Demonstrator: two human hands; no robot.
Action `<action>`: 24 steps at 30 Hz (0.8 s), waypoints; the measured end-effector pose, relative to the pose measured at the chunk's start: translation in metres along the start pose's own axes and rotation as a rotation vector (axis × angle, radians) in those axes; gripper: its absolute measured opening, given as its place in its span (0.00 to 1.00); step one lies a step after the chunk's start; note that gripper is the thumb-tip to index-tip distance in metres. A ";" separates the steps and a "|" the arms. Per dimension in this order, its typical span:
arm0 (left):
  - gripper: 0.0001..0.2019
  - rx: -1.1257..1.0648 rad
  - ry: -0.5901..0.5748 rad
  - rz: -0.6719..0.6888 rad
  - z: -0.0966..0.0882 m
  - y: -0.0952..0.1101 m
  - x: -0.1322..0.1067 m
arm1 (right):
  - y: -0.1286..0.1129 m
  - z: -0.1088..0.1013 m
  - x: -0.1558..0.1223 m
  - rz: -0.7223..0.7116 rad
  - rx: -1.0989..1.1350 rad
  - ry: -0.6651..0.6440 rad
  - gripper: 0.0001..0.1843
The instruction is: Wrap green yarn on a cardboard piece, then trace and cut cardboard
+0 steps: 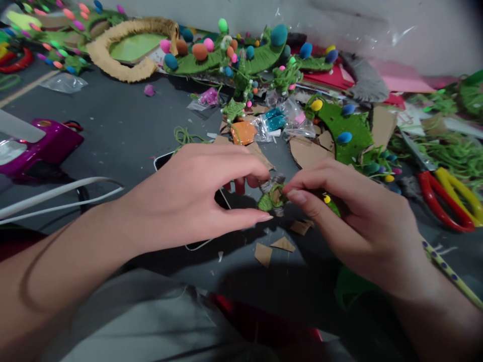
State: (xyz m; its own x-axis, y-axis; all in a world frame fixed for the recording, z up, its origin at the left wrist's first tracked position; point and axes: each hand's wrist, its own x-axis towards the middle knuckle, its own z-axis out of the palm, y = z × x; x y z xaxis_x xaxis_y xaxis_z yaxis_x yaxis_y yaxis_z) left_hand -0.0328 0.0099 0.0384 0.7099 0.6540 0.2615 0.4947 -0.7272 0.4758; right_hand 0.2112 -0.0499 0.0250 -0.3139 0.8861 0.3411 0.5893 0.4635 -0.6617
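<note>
A small star-like cardboard piece wrapped in green and grey yarn (272, 197) is held up over the dark table in front of me. My right hand (362, 221) pinches its right edge between thumb and forefinger. My left hand (188, 193) reaches in from the other side, thumb and forefinger apart around the piece's left edge; whether a fingertip touches it I cannot tell. Beneath my left hand lies a phone (163, 161), mostly covered. Cardboard scraps (263, 255) lie on the table just below the piece.
Yarn-wrapped green shapes with coloured egg-like balls (260, 60) line the back, beside a tan wrapped ring (100, 50). Red-and-yellow scissors (445, 196) lie at right near green yarn (449, 146). A purple device (45, 148) and white cable (68, 193) occupy the left.
</note>
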 end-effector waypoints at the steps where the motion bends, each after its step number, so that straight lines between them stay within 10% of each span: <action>1: 0.13 -0.003 0.002 0.011 0.000 0.000 0.000 | 0.000 0.001 0.000 -0.003 0.005 0.015 0.06; 24: 0.16 -0.037 -0.028 -0.010 -0.002 -0.001 0.001 | 0.006 -0.010 -0.001 -0.268 -0.033 0.004 0.17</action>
State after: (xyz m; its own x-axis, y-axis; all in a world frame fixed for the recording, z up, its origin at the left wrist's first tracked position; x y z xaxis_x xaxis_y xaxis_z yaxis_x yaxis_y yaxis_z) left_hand -0.0334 0.0110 0.0396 0.7188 0.6548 0.2334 0.4834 -0.7121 0.5092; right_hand 0.2223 -0.0476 0.0269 -0.4588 0.7319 0.5038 0.5098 0.6812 -0.5254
